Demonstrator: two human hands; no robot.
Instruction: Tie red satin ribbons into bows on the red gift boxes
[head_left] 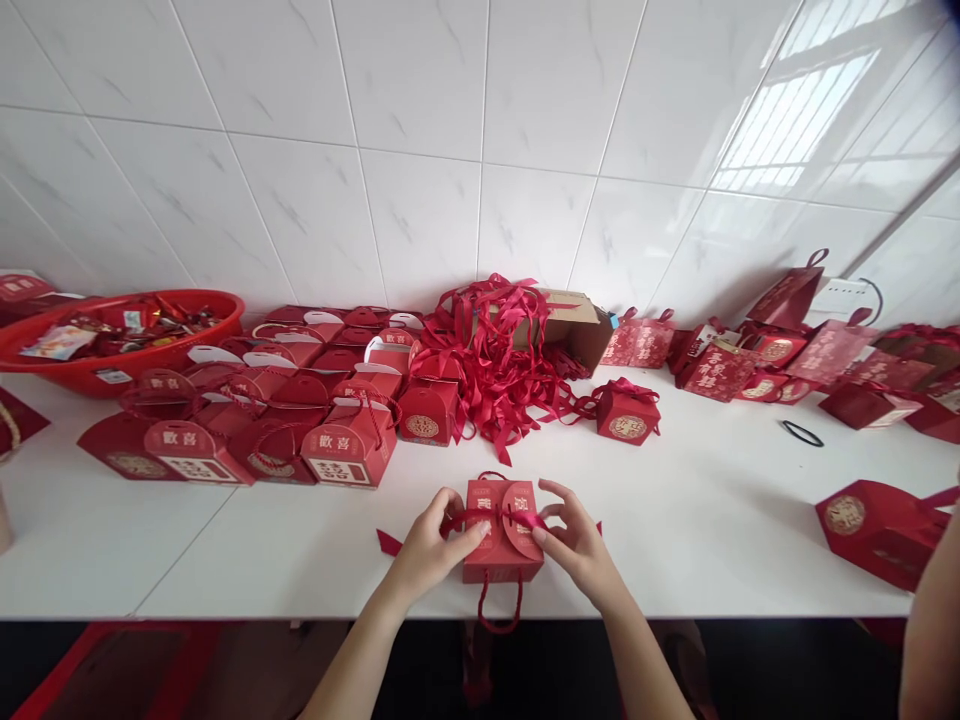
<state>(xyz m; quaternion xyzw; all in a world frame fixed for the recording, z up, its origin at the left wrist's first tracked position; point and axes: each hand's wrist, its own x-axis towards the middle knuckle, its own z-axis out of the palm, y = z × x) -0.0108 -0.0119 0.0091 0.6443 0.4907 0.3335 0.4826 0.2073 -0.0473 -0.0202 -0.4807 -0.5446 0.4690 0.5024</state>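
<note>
A small red gift box (502, 560) with cord handles rests near the table's front edge, its rounded top flaps folded over. Across its top runs a dark red ribbon (517, 517), crossed or knotted at the middle. On the box's left side, my left hand (442, 535) pinches one part of the ribbon, thumb lying over the flap. My right hand (571, 535) grips the ribbon on the other side between thumb and fingers. Loose ribbon ends stick out beyond both hands.
Rows of red boxes (349, 440) stand at left, before a red basin (112, 365) of wrapped sweets. A heap of ribbons (510, 370) spills from a cardboard box (589, 335). A ribboned box (628, 412), a black ring (802, 433) and another person's arm (930, 620) are rightward.
</note>
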